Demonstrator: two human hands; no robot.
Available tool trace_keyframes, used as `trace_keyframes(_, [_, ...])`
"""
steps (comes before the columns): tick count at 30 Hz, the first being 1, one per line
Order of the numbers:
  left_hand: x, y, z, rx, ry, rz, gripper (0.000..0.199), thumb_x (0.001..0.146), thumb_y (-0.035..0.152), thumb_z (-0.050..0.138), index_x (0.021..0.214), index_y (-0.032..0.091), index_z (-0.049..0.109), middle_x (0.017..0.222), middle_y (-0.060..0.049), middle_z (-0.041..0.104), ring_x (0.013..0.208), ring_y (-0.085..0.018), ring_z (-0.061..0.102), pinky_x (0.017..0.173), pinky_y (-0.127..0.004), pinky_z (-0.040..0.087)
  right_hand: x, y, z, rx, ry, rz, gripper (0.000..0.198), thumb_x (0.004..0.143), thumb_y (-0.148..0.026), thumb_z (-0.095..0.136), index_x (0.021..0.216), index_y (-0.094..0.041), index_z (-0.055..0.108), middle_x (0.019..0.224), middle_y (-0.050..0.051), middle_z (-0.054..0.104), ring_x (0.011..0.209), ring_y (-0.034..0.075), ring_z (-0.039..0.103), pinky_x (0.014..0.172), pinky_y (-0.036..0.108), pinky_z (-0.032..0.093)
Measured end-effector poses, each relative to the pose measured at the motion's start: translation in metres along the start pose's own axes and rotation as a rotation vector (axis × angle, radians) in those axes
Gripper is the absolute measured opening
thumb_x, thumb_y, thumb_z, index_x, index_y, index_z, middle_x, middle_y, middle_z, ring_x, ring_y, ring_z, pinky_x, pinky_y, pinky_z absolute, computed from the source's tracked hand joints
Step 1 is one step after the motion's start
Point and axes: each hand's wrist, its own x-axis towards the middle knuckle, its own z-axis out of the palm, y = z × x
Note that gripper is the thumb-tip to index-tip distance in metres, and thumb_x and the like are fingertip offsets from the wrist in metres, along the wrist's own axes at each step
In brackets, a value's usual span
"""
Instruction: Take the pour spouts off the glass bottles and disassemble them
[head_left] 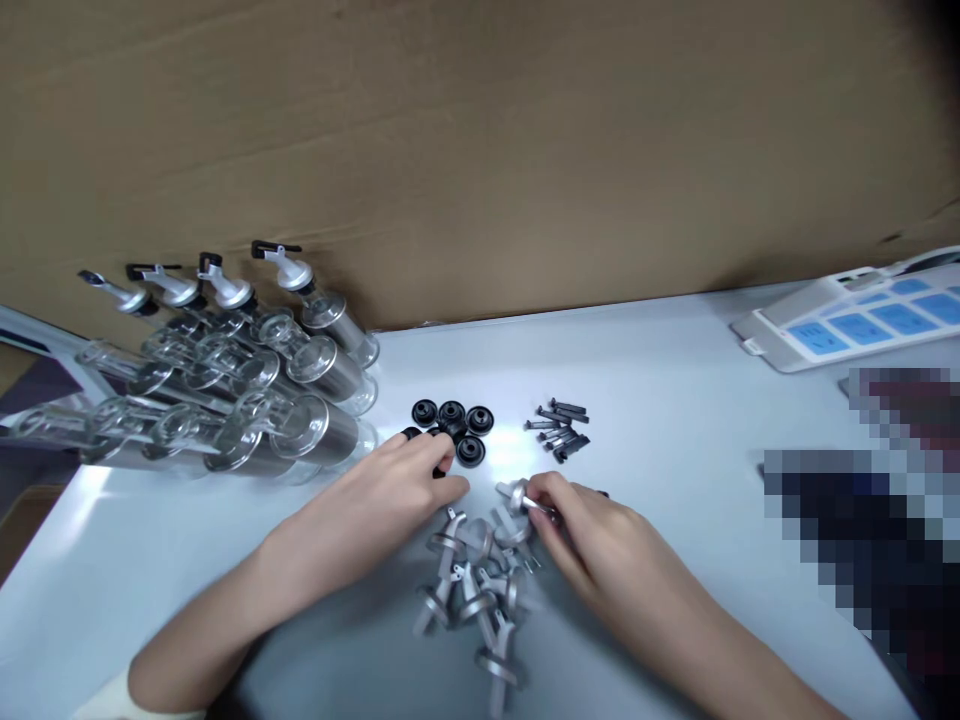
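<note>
Left hand (405, 480): rests on the table (675, 340) just above the pile of silver spouts (480, 580), its fingertips at the cluster of black gaskets (454, 425); the grip is narrow, thumb and fingers pinched on one black gasket at the cluster's lower left edge.
Right hand (592, 535): lies to the right of the pile of silver spouts, at its upper edge; the grip is closed on a single silver spout (521, 497), held between thumb and fingers with its flared end pointing left.
Pile of silver spouts: loose metal pourer pieces heaped between the two hands and below them, somewhat blurred.
Black gaskets: small round rings lying flat, just above the pile and touching one another.
Dark pins (562, 425): a small heap of short grey rods up and to the right of the pile, beside the gaskets but apart from them.
Glass bottles (247, 400): lying on their sides in a stack well to the upper left of the pile, several with silver pourer tops and black caps pointing away.
Cardboard wall (480, 150): stands along the table's far edge, behind everything.
Blue-and-white tray (862, 315): far to the upper right of the pile, at the table's corner.
Blurred patch (862, 510): right of the pile; its content cannot be told.
</note>
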Motion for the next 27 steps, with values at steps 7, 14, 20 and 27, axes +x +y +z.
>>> trace_keyframes(7, [0.003, 0.001, 0.006, 0.105, -0.050, -0.039, 0.016, 0.086, 0.005, 0.045, 0.083, 0.016, 0.056, 0.088, -0.003, 0.052, 0.077, -0.016, 0.050, 0.071, -0.029, 0.039, -0.001, -0.003, -0.004, -0.002, 0.042, -0.044, 0.019, 0.091, -0.020, 0.038, 0.094, -0.017, 0.057, 0.084, 0.008, 0.064, 0.071, 0.020, 0.063, 0.057, 0.031, 0.047])
trace_keyframes(14, [0.005, 0.003, 0.009, 0.235, -0.075, -0.094, 0.023, 0.083, 0.000, 0.038, 0.091, 0.015, 0.052, 0.085, -0.005, 0.057, 0.071, -0.017, 0.056, 0.067, -0.031, 0.044, -0.003, 0.001, -0.001, 0.052, 0.003, -0.023, 0.023, 0.092, -0.019, 0.036, 0.093, -0.017, 0.059, 0.081, 0.008, 0.066, 0.070, 0.019, 0.064, 0.060, 0.032, 0.049])
trace_keyframes(20, [0.003, 0.003, 0.012, 0.237, -0.092, -0.167, 0.015, 0.089, 0.007, 0.036, 0.091, 0.014, 0.049, 0.073, -0.003, 0.059, 0.060, -0.017, 0.057, 0.058, -0.028, 0.044, -0.002, -0.001, -0.003, 0.049, -0.018, -0.029, 0.026, 0.092, -0.021, 0.036, 0.093, -0.017, 0.062, 0.080, 0.007, 0.067, 0.069, 0.019, 0.064, 0.059, 0.032, 0.050])
trace_keyframes(27, [0.003, 0.007, 0.012, 0.212, -0.147, -0.245, 0.021, 0.090, 0.010, 0.037, 0.102, 0.018, 0.051, 0.077, -0.005, 0.062, 0.063, -0.021, 0.062, 0.059, -0.033, 0.048, -0.003, -0.001, -0.005, -0.012, 0.021, -0.088, 0.027, 0.092, -0.021, 0.038, 0.093, -0.019, 0.066, 0.086, 0.008, 0.066, 0.075, 0.019, 0.065, 0.059, 0.030, 0.052])
